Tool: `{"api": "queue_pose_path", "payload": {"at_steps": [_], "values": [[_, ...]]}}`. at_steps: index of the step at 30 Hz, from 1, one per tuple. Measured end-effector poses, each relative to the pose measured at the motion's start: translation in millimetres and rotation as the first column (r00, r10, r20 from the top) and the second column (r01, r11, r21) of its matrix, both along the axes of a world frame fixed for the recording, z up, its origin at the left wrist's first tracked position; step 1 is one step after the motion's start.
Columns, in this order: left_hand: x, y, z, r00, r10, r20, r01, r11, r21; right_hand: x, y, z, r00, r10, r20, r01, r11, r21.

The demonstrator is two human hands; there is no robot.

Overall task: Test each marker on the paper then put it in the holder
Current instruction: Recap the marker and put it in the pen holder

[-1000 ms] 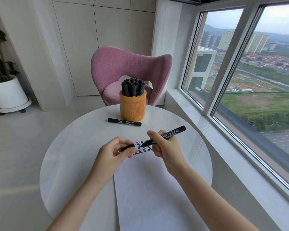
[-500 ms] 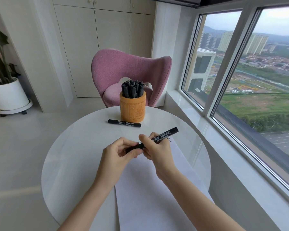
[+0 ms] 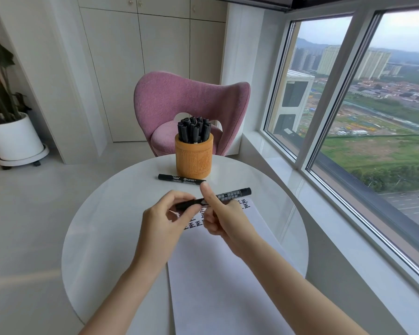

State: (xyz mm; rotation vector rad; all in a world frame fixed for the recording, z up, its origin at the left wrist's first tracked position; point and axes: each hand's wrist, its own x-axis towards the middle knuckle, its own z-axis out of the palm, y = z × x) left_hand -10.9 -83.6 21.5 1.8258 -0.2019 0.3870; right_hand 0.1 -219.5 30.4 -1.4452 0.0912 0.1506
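Both hands are on the black marker (image 3: 230, 195), held level just above the paper (image 3: 223, 274): left hand (image 3: 165, 218) grip pinched round its plain end, probably the cap, right hand (image 3: 224, 218) grip curled round the barrel, thumb up. Light, stiff, smooth plastic, likely a bit slippery, so best held mid-barrel. The holder (image 3: 194, 158) stands beyond on the surface (image 3: 107, 238), with a spare marker (image 3: 182, 179) lying just in front of it.

A black marker (image 3: 230, 196) with white lettering is held nearly level over the far end of a white paper sheet (image 3: 218, 274) bearing rows of black characters. At the tabletop's (image 3: 107, 226) 12 o'clock stands a carved tan holder (image 3: 194, 160) packed with upright markers (image 3: 194, 130). A second marker (image 3: 182, 179) lies crosswise at its 6 o'clock.
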Motion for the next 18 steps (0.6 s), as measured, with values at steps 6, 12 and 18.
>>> {"api": "queue_pose_path", "payload": {"at_steps": [6, 12, 18], "values": [[11, 11, 9, 0.997, 0.074, 0.032, -0.074, 0.997, 0.018, -1, -10, 10, 0.939, -0.074, 0.336, 0.168, 0.951, -0.26], [24, 11, 23, 0.995, 0.075, 0.065, -0.08, 0.994, 0.077, 21, -6, 16, 0.647, 0.239, 0.724, 0.377, 0.725, -0.576], [50, 5, 41, 0.999, 0.03, 0.038, -0.03, 1.0, 0.007, 45, -2, 23, 0.633, 0.313, 0.708, 0.296, 0.747, -0.595]]}}
